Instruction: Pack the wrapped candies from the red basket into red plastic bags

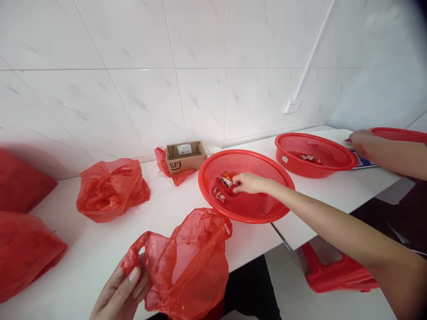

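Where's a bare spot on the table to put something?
The table has a bare patch between the crumpled bag by the wall and the left hand, a smaller one between that bag and the box. It's crowded around the nearest basket: the held bag is close, and the right hand reaches inside.

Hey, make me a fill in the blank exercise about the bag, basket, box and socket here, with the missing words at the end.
The bag in the left hand is coloured ____.
The right hand reaches into a basket whose sides are pierced with many small ____.
The two big letters printed on the box are ____.
The socket is fixed to the tiled ____.

Missing words: red; holes; SF; wall.
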Demonstrator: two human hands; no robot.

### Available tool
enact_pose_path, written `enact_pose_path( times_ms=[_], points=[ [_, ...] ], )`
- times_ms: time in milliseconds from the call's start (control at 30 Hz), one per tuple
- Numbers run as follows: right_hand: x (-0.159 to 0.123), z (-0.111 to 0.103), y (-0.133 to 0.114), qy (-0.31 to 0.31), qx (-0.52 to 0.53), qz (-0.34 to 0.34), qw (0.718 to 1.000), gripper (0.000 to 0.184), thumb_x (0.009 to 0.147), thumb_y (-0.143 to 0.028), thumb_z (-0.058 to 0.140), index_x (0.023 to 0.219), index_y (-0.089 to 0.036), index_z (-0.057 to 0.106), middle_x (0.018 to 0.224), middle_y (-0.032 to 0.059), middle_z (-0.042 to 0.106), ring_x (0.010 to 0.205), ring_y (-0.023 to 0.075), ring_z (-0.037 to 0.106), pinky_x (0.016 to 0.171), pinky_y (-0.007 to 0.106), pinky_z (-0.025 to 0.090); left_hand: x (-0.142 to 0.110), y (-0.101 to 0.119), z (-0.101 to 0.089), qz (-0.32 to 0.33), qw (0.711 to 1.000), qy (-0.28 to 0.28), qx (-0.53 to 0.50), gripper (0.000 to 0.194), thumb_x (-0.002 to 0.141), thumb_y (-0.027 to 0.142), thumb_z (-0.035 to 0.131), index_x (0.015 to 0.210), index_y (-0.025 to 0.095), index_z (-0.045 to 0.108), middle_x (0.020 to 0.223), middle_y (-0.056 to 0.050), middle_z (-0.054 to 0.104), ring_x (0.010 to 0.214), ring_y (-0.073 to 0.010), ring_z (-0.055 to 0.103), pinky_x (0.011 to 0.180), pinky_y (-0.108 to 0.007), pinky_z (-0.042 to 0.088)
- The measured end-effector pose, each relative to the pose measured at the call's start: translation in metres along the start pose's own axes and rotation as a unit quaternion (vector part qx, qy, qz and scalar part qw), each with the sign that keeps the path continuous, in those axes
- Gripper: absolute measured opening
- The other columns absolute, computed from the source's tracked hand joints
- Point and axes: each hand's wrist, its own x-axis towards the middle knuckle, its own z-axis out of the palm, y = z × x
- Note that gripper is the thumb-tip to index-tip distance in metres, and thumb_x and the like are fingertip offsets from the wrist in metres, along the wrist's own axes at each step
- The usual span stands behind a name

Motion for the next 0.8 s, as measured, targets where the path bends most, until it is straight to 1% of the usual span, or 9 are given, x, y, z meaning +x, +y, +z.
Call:
enact_pose_path(
  times_ms=[67,133,233,300,433,500,600,667,800],
  points=[
    [-0.016,-0.004,-0.027,0.042,0.081,-0.053,0.994,0.025,0.094,-0.043,0.044,0.086,-0.021,0.053,0.087,0.0021,0.062,0.069,0.0135,0.058,0.059,0.025,0.042,-0.005,0.001,0.012,0.008,1.000,-0.015,0.015,0.039,0.057,0.040,0.086,0.089,0.023,0.071,0.073,-0.001,0.060,0.060,-0.0109,0.049,0.054,-0.022,0.045],
    [-0.032,0.000,-0.059,0.065,0.180,-0.142,0.971,0.025,0.096,-0.044,0.042,0.087,-0.021,0.049,0.084,0.0008,0.062,0.068,0.0123,0.058,0.062,0.025,0.043,-0.011,0.003,0.027,0.033,0.999,-0.032,0.021,0.036,0.063,0.043,0.083,0.089,0.023,0.071,0.069,0.001,0.055,0.059,-0.0095,0.044,0.055,-0.020,0.042],
    [-0.038,0.011,-0.088,0.151,0.146,-0.193,0.959,0.023,0.095,-0.037,0.047,0.079,-0.020,0.048,0.080,0.0002,0.059,0.074,0.0126,0.056,0.068,0.026,0.042,-0.015,0.004,0.044,0.063,0.995,-0.063,0.037,0.028,0.071,0.044,0.077,0.082,0.020,0.067,0.059,0.004,0.040,0.054,-0.0082,0.035,0.051,-0.019,0.036],
    [-0.024,0.013,-0.086,0.180,0.047,-0.147,0.971,0.020,0.096,-0.034,0.046,0.082,-0.020,0.051,0.088,0.0015,0.060,0.080,0.0133,0.055,0.072,0.026,0.040,-0.014,0.002,0.044,0.069,0.994,-0.072,0.049,0.027,0.074,0.044,0.074,0.083,0.020,0.066,0.059,0.004,0.037,0.054,-0.0088,0.032,0.050,-0.020,0.033],
    [0.022,0.015,-0.055,0.074,-0.089,-0.051,0.992,0.013,0.090,-0.033,0.056,0.093,-0.020,0.057,0.102,0.0070,0.062,0.087,0.0179,0.058,0.070,0.027,0.040,-0.010,-0.005,0.030,0.067,0.993,-0.082,0.051,0.027,0.077,0.044,0.071,0.074,0.019,0.061,0.061,0.004,0.035,0.055,-0.0103,0.031,0.050,-0.023,0.034],
    [0.038,0.021,-0.045,0.040,-0.112,-0.043,0.992,0.016,0.084,-0.028,0.063,0.096,-0.018,0.060,0.107,0.0109,0.062,0.087,0.0201,0.059,0.069,0.028,0.040,-0.010,-0.007,0.027,0.067,0.993,-0.081,0.049,0.029,0.077,0.043,0.071,0.069,0.019,0.057,0.061,0.003,0.035,0.056,-0.0106,0.031,0.051,-0.023,0.035],
    [0.048,0.035,-0.043,0.014,-0.138,-0.033,0.990,0.022,0.082,-0.020,0.063,0.104,-0.017,0.062,0.113,0.0138,0.062,0.091,0.0220,0.061,0.072,0.028,0.041,-0.015,-0.007,0.031,0.069,0.994,-0.066,0.050,0.026,0.079,0.042,0.070,0.075,0.019,0.060,0.062,0.004,0.036,0.057,-0.0103,0.031,0.053,-0.022,0.034],
    [0.049,0.041,-0.044,0.001,-0.146,-0.025,0.989,0.022,0.083,-0.019,0.060,0.105,-0.018,0.062,0.111,0.0133,0.063,0.090,0.0219,0.061,0.072,0.028,0.041,-0.018,-0.005,0.036,0.076,0.994,-0.063,0.054,0.025,0.079,0.043,0.070,0.078,0.019,0.061,0.061,0.004,0.036,0.057,-0.0103,0.031,0.052,-0.022,0.033],
    [0.051,0.042,-0.042,-0.021,-0.145,-0.015,0.989,0.025,0.077,-0.020,0.064,0.101,-0.018,0.063,0.105,0.0112,0.066,0.087,0.0221,0.061,0.066,0.028,0.040,-0.021,0.000,0.039,0.099,0.991,-0.063,0.067,0.029,0.078,0.042,0.070,0.069,0.018,0.057,0.061,0.003,0.038,0.057,-0.0107,0.032,0.052,-0.022,0.033]
  ],
)
